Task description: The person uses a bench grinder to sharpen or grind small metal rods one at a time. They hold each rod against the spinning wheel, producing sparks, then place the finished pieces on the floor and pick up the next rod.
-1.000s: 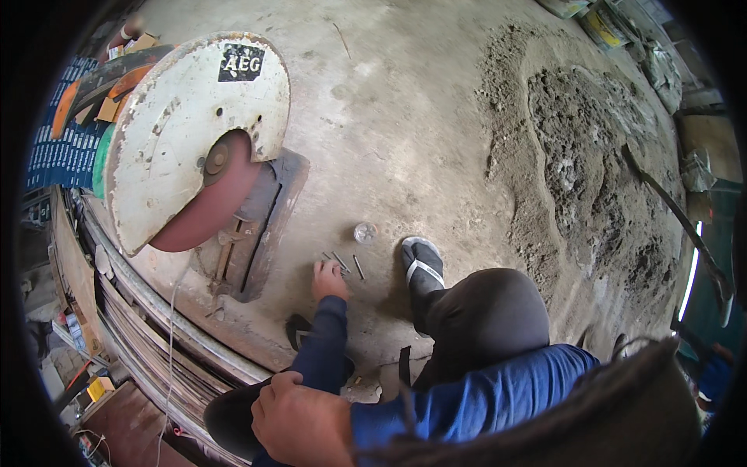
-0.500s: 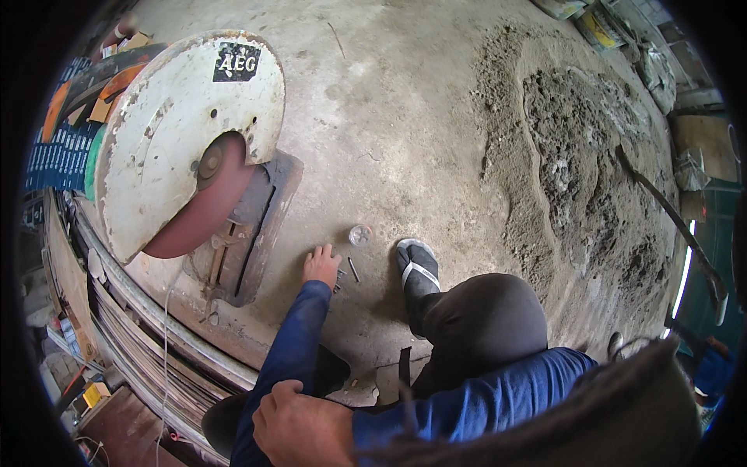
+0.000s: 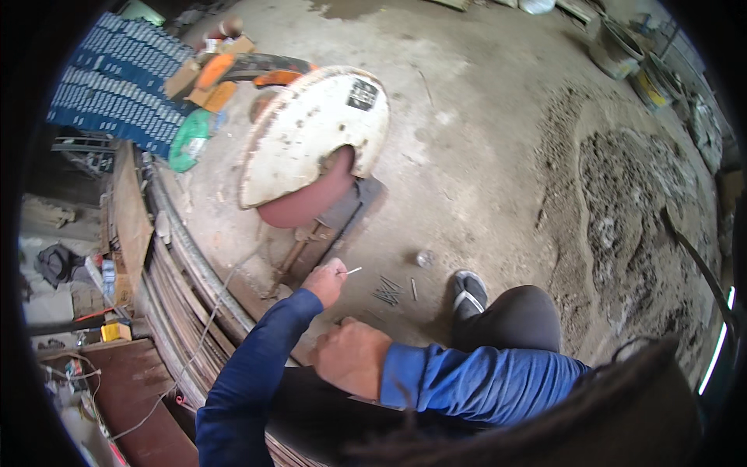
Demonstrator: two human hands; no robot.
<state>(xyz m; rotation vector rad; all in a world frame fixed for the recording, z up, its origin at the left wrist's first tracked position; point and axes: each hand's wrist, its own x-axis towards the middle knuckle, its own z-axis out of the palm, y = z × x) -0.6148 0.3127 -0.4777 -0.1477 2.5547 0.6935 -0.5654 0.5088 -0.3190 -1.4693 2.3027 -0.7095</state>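
In my left hand (image 3: 327,283) a short, thin metal rod (image 3: 354,271) is pinched, its pale end sticking out to the right. This hand is beside the base (image 3: 356,204) of a chop saw with a worn white guard (image 3: 311,128) and a reddish disc (image 3: 311,204). My right hand (image 3: 354,358) is curled into a fist near my left forearm; its fingers face away, so anything inside is hidden. On the concrete just right of my left hand lie several short dark metal rods (image 3: 387,290) and a lighter rod (image 3: 414,289). Beyond them stands a small clear round container (image 3: 425,258).
Long metal pipes (image 3: 194,272) run along the left, with a cable (image 3: 204,335) across them. Blue stacked boxes (image 3: 117,86) and a green bag (image 3: 189,140) are at the far left. A heap of wet sandy mix (image 3: 630,210) spreads on the right, buckets (image 3: 616,50) behind it.
My left hand has lifted from the floor with a rod and moved toward the saw base. My right hand has left my left forearm and closed into a fist. The view has swung left.
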